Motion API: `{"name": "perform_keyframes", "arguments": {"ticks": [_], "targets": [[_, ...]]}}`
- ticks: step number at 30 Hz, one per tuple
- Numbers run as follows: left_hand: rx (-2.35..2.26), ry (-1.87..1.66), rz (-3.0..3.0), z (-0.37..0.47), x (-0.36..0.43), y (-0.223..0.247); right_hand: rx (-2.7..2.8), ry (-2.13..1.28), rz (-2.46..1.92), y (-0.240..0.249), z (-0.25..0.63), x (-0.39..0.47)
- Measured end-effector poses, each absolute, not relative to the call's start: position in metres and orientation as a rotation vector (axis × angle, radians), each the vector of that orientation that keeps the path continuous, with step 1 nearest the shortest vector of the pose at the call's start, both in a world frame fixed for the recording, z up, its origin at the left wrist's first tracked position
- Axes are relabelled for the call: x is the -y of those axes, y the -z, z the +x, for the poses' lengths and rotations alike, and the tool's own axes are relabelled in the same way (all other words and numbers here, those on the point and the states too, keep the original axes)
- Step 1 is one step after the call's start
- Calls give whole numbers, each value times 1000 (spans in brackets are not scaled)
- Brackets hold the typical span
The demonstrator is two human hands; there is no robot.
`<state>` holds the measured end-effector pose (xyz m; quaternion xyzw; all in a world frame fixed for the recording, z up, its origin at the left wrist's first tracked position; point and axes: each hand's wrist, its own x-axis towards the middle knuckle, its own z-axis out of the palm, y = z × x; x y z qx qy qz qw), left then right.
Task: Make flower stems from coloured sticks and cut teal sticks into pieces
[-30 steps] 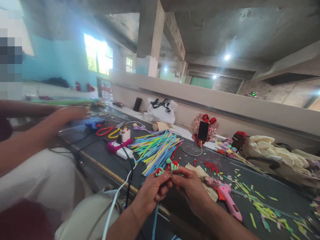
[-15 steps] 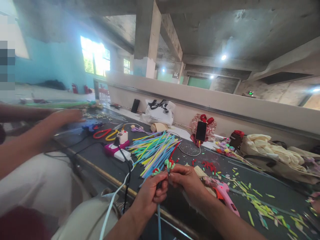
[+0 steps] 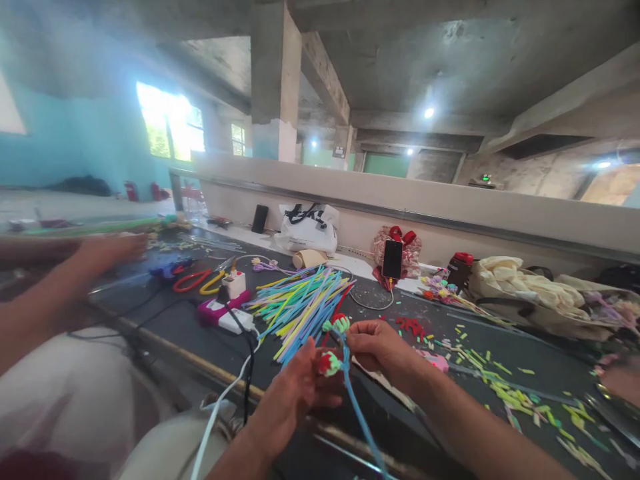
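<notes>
A window (image 3: 170, 123) is overexposed, its bluish glare veiling the adjoining wall (image 3: 75, 133); a haloed lamp (image 3: 429, 113) lights dim concrete. At the left edge of the dark surface (image 3: 550, 359), a co-worker's forearm (image 3: 55, 300) appears blurred.

The right forearm (image 3: 465, 399) partly hides the pink glue gun (image 3: 437, 361); the bottom edge cuts the blue stem (image 3: 362, 419).

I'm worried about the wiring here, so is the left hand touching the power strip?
Apart: the head view shows a gap of dark tabletop between the left hand and the power strip.
</notes>
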<state>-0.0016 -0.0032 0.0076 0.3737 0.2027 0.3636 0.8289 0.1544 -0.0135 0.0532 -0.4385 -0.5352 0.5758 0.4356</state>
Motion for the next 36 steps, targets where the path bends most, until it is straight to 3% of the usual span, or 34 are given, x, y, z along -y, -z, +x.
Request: {"name": "perform_keyframes", "arguments": {"ticks": [16,29,36], "targets": [[-632,-587,1100,6,5,1,1540,-1498,-1579,-40,166,43],[-662,-437,1524,3,17,-7,1428,-1705,-1650,-33,169,56],[-779,-571,1919,6,29,-4,1262,-1794,-1644,-22,174,67]]}}
